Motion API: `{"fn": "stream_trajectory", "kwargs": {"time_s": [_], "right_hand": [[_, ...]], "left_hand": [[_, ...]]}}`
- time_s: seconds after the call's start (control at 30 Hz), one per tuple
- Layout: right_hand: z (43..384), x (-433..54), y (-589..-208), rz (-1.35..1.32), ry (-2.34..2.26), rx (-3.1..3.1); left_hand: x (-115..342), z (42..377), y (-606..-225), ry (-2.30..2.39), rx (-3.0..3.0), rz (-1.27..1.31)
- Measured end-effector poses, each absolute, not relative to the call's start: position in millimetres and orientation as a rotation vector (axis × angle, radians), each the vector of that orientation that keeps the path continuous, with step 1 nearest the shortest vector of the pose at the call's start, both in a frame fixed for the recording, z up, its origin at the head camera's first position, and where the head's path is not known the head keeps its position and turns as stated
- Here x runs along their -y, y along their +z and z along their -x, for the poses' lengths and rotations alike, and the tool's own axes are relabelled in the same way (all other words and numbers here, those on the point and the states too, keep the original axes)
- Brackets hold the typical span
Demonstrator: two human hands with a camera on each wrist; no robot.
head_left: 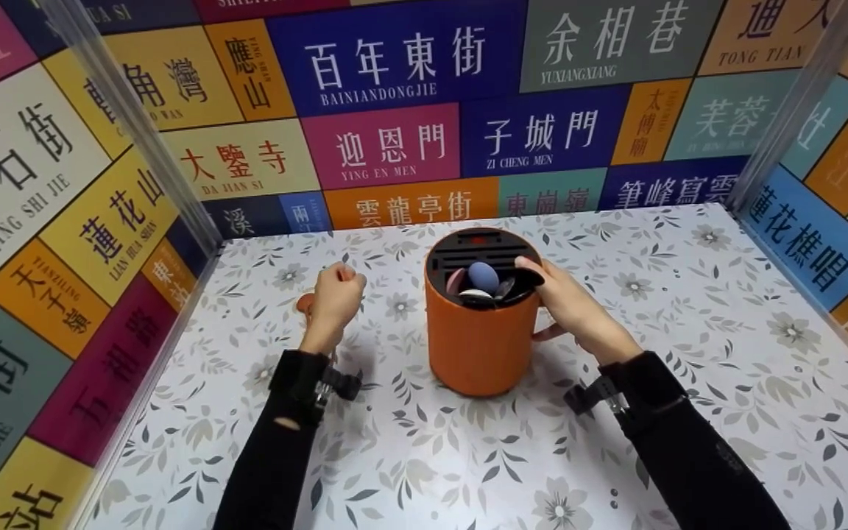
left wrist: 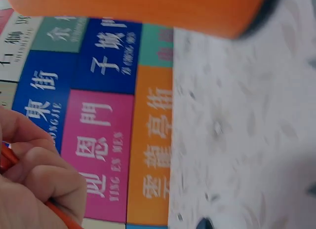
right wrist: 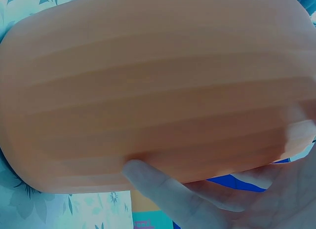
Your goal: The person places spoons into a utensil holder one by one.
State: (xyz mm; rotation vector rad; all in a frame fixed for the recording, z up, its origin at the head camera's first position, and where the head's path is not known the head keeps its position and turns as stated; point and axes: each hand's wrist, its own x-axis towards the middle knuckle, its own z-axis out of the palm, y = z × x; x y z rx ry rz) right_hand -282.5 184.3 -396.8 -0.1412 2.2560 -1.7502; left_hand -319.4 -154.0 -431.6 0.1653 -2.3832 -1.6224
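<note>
An orange ribbed cylindrical holder stands upright on the table, topped by a black slotted insert. In its front opening sit a purple oval head and pink, white and black pieces, their kinds unclear. My right hand grips the holder at its right side, fingers at the rim. The right wrist view shows one finger on the ribbed wall. To the left, apart from the holder, my left hand holds a slim orange utensil in curled fingers; a rounded end shows, the rest is mostly hidden.
A white table with a grey leaf and flower print lies under both hands. Colourful lettered panels wall in the back and both sides, with clear corner strips between them.
</note>
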Motion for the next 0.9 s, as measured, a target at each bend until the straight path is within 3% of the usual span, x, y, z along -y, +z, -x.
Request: {"fn": "stream_trajectory", "kwargs": {"time_s": [0.53,0.9], "right_hand": [[283,-185,-397,0.135,-1.740,-2.269],[283,-184,-397,0.107,-1.724,-2.272]], "left_hand": [[125,304,-400,-2.265,1.797,0.182],[111,296,-386,-2.343,1.643,0.375]]}}
